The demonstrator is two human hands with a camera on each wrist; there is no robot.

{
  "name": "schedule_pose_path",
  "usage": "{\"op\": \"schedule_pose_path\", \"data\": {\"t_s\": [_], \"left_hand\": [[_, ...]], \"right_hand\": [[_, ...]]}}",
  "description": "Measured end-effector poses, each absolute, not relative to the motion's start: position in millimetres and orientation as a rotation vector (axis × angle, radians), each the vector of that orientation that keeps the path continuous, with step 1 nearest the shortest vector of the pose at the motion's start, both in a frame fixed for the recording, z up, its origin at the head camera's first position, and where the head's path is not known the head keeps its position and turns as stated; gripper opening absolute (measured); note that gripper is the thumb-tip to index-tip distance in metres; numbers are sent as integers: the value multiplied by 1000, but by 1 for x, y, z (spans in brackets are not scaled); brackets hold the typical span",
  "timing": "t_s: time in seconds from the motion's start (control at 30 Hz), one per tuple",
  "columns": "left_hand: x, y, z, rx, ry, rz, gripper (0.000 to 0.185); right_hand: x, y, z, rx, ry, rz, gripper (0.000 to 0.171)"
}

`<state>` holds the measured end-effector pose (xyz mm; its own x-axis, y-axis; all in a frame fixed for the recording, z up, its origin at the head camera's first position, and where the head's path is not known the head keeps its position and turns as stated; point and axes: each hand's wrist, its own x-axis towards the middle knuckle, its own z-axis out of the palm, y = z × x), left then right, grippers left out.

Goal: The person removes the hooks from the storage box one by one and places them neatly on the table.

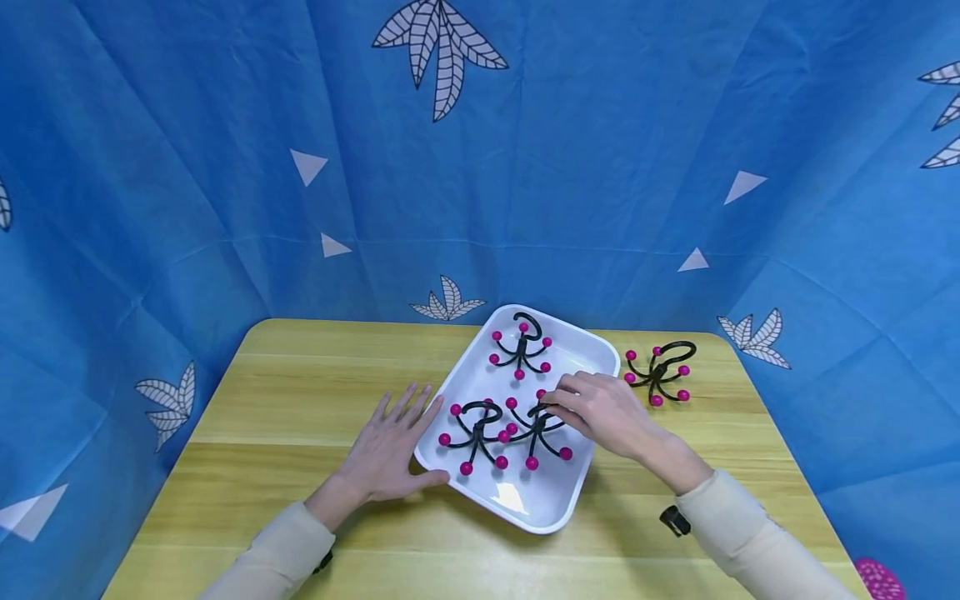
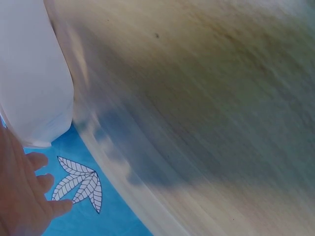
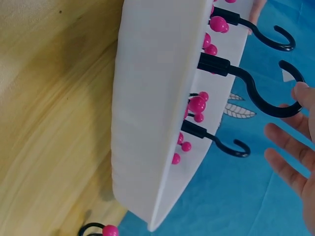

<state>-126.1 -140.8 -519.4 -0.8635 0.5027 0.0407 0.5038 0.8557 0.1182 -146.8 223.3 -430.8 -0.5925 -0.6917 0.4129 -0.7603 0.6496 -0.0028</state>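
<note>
Pinching a hook in the tray, right hand; left hand flat, splayed.

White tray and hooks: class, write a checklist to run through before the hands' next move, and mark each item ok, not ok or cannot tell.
1. White tray lies flat on the table: ok.
2. Left hand steadies the tray's near-left edge: ok.
3. Right hand has a firm hold on the front right hook: cannot tell, fingers only shown at its top.
4. All hooks are in the tray: not ok, the loose hook lies on the table.
5. Room left in the tray: ok.
</note>
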Motion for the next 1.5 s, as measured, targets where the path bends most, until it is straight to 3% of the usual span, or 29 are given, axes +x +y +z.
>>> {"op": "schedule_pose_path", "data": {"t_s": [0.47,1.0,1.13,1.3,1.5], "left_hand": [[-126,-143,-521,-812,-3014,-196,114],[-126,-144,-520,-815,-3002,-184,114],[-126,-144,-520,-817,-3000,-170,114],[-127,-143,-521,-818,-3003,-162,114],[-127,-143,-522,-827,-3008,-159,113]], "right_hand": [[-143,237,-412,1110,-2403,243,16],[-137,263,-390,1073,-2374,211,30],[-135,272,-387,1054,-2367,214,16],[-133,284,-385,1026,-2332,226,62],[-130,300,-384,978,-2305,216,66]]}}
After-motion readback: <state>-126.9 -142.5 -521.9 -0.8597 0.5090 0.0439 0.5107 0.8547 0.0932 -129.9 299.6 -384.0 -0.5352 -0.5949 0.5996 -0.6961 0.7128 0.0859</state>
